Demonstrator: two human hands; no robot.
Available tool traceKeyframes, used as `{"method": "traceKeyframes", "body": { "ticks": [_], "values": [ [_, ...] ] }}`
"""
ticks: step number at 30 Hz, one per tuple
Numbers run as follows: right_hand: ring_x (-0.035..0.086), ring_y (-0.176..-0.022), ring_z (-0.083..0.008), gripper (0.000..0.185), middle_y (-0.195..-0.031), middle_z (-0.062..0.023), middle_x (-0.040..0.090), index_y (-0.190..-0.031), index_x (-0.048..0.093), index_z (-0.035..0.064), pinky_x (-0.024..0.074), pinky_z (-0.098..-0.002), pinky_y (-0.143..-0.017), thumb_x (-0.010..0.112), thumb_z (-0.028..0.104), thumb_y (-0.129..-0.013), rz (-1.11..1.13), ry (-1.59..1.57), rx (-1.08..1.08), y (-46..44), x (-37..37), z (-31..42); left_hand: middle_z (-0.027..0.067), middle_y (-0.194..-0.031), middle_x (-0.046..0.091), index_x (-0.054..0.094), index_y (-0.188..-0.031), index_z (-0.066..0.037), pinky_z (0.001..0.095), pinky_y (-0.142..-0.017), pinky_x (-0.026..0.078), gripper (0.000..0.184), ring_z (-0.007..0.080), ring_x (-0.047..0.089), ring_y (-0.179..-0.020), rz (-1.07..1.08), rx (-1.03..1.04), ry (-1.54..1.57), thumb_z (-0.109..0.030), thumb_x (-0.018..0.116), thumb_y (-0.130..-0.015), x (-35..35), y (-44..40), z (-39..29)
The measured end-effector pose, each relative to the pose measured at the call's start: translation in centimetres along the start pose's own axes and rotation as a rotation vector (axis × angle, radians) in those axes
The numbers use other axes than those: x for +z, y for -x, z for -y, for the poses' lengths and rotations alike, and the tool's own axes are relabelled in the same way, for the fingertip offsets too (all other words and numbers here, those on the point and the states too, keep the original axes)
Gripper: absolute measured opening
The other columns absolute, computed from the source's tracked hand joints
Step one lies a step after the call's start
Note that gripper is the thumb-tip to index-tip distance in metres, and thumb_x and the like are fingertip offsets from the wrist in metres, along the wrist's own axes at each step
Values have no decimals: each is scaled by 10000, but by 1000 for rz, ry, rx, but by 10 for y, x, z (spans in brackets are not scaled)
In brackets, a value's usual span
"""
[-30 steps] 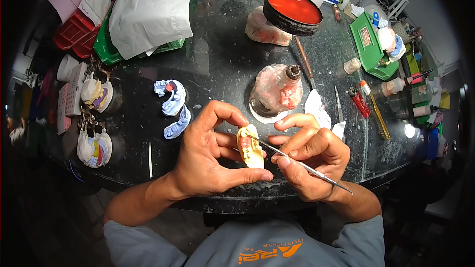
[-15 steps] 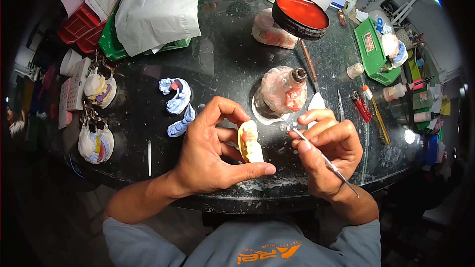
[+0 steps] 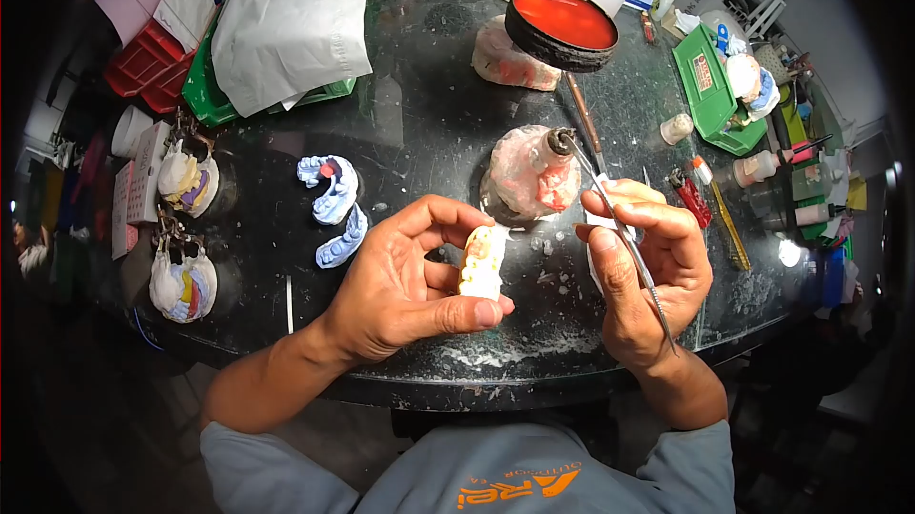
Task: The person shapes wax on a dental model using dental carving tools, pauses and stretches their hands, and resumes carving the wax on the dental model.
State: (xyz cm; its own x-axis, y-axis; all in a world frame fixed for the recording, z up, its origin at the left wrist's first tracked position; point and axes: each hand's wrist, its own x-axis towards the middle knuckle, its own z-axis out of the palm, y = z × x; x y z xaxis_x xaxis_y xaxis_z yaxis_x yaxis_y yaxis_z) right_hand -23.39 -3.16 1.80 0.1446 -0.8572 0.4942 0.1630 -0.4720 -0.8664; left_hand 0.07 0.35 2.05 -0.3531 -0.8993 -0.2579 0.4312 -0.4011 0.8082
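My left hand (image 3: 396,290) is closed around a small yellow dental model (image 3: 481,266), its row of teeth turned up towards me. In my right hand (image 3: 658,271) a thin metal dental wax carver (image 3: 640,264) is held like a pen. Its far tip reaches the dark neck at the top of a wax-spattered burner (image 3: 519,171); whether the tip touches it, I cannot tell, and no flame can be made out. Left of my left hand lie two pale blue dental pieces, a curved one (image 3: 335,198) and a smaller one (image 3: 343,240).
A round tin of red wax (image 3: 564,20) sits beyond the burner, with a brown-handled knife (image 3: 583,114) beside it. Two articulators with casts (image 3: 186,285) stand at left. A green box (image 3: 710,85), red lighter (image 3: 688,198) and yellow-handled brush (image 3: 724,214) are at right.
My right hand has moved the carver's tip forward from near the dental model to the burner's top. My left hand has turned the model so its teeth face me more.
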Motion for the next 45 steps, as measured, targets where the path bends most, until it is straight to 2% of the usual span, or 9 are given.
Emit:
{"method": "traceKeyframes", "body": {
  "ticks": [16, 25, 37, 43, 45],
  "values": [
    [695, -1159, -267, 297, -1220, -207, 639, -1198, 603, -65, 599, -363, -993, 669, -147, -920, 3, -2, 13, 0, 0, 1, 193, -1270, 622, 407, -1482, 14, 337, -790, 682, 858, 288, 767, -966, 88, -57, 165, -178, 911, -816, -5, 0, 0],
    [697, -1152, -257, 300, -1211, -203, 646, -1201, 605, -62, 597, -354, -984, 671, -145, -920, 2, 23, 13, -1, -1, 2, 220, -1333, 593, 374, -1524, 16, 344, -810, 680, 813, 290, 764, -975, 69, -16, 42, -102, 848, -874, -3, 0, -1],
    [705, -1133, -247, 294, -1215, -199, 642, -1194, 609, -63, 614, -343, -947, 682, -137, -919, -31, 14, 22, -2, 0, 2, 252, -1347, 574, 355, -1532, 36, 399, -916, 654, 773, 371, 733, -1088, 87, 35, 37, 19, 747, -865, -3, 0, -1],
    [706, -1132, -248, 294, -1213, -200, 642, -1192, 610, -61, 614, -343, -948, 680, -140, -918, -32, 8, 26, -1, 0, 2, 257, -1340, 572, 367, -1518, 22, 419, -923, 650, 714, 392, 726, -1096, 45, -30, 92, -3, 721, -898, -1, 0, -4],
    [705, -1134, -249, 294, -1213, -200, 642, -1191, 610, -61, 612, -345, -954, 677, -143, -917, -32, 6, 32, -1, 0, 2, 245, -1321, 577, 369, -1516, 12, 411, -908, 655, 691, 389, 728, -1091, 50, 5, 68, -15, 720, -921, 0, 0, -1]
  ]
}}
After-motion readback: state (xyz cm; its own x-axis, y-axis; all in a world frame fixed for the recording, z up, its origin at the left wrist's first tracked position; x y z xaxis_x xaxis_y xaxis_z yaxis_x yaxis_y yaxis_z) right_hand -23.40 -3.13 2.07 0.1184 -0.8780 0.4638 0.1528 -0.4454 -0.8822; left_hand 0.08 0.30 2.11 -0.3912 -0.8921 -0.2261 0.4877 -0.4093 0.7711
